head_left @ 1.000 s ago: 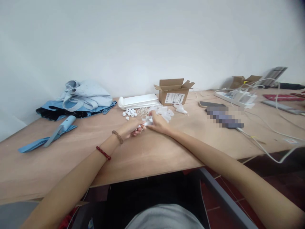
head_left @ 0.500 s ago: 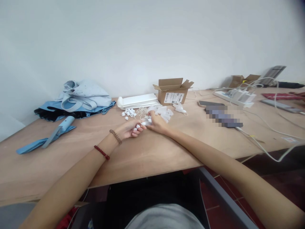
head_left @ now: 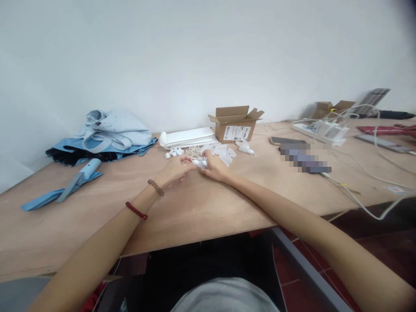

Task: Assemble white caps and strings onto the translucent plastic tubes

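Note:
My right hand (head_left: pixel 214 167) is closed on a small translucent plastic piece (head_left: pixel 202 164) with a white cap-like end that points left. My left hand (head_left: pixel 178 169) is at that end, thumb and forefinger pinched around its white cap (head_left: pixel 195 162). The other left fingers curl below, and whatever lies in that palm is hidden. Just behind the left hand is a cluster of small white caps (head_left: pixel 174 152). Thin cream-coloured cords (head_left: pixel 194 151) lie tangled beside them. Behind my right hand is a heap of translucent pieces (head_left: pixel 224 152).
An open cardboard box (head_left: pixel 234 129) stands at the wall, near a flat white stack (head_left: pixel 190 138). One translucent piece with cord (head_left: pixel 244 147) lies before the box. To the left are a blue umbrella (head_left: pixel 81 171) and pale cloth bag (head_left: pixel 113 130); rightward, a phone (head_left: pixel 287 142), a power strip (head_left: pixel 320 133) and cables.
My left hand has turned over, its back now upward, and its fingers have moved onto the white end. White caps seen earlier in its fingers are now hidden. The right hand is nearly still.

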`<state>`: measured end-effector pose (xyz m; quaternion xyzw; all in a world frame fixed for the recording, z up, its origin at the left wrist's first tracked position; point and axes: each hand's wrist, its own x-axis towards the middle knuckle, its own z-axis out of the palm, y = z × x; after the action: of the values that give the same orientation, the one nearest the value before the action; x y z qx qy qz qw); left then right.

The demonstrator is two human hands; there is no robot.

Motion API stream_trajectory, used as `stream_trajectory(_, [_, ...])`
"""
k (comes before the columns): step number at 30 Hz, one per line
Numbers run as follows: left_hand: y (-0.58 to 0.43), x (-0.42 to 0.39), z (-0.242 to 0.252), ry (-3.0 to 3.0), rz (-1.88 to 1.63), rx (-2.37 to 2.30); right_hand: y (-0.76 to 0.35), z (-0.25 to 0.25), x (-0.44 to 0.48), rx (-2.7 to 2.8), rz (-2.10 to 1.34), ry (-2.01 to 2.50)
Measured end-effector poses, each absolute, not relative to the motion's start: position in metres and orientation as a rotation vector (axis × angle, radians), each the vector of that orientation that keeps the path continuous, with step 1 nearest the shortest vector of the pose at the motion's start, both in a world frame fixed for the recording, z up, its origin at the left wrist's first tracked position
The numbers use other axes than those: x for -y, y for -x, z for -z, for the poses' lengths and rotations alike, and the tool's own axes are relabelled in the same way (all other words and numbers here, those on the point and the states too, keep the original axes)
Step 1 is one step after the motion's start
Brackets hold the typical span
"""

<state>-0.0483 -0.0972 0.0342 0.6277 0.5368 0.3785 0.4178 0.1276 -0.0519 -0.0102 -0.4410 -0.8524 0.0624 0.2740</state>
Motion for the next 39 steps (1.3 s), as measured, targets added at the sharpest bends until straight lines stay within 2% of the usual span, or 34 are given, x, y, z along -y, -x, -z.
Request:
stream_trajectory(6, [0.0470, 0.0973, -0.0341, -2.048, -1.022, -1.356, -0.1284, 0.0091, 0.0540, 2.318, -0.181, 1.164])
stream_trajectory(15, [0.0428, 0.0941, -0.0281, -1.230, -0.745, -1.346, -0.1256, 0.0076, 0.0562, 2.396, -0.138, 1.149])
stream_trajectory(19, [0.0468, 0.0941, -0.0315, -1.312, -0.796, -1.369, -0.1259, 0.0102, 0.0549, 2.365, -0.124, 1.132])
stream_trajectory(26, [0.0509, 0.0906, -0.0291, -1.794, -0.835, -1.524, -0.1265, 0.0087, 0.0559, 2.359, -0.163, 1.123])
stream_trajectory(35, [0.0520, 0.0895, -0.0263, -1.772, -0.845, -1.506, -0.1260, 0.0072, 0.0570, 2.358, -0.138, 1.147])
stream_trajectory(39, [0.0520, 0.0883, -0.0261, -1.490, -0.793, -1.384, -0.1260, 0.0078, 0.0569, 2.362, -0.132, 1.146])
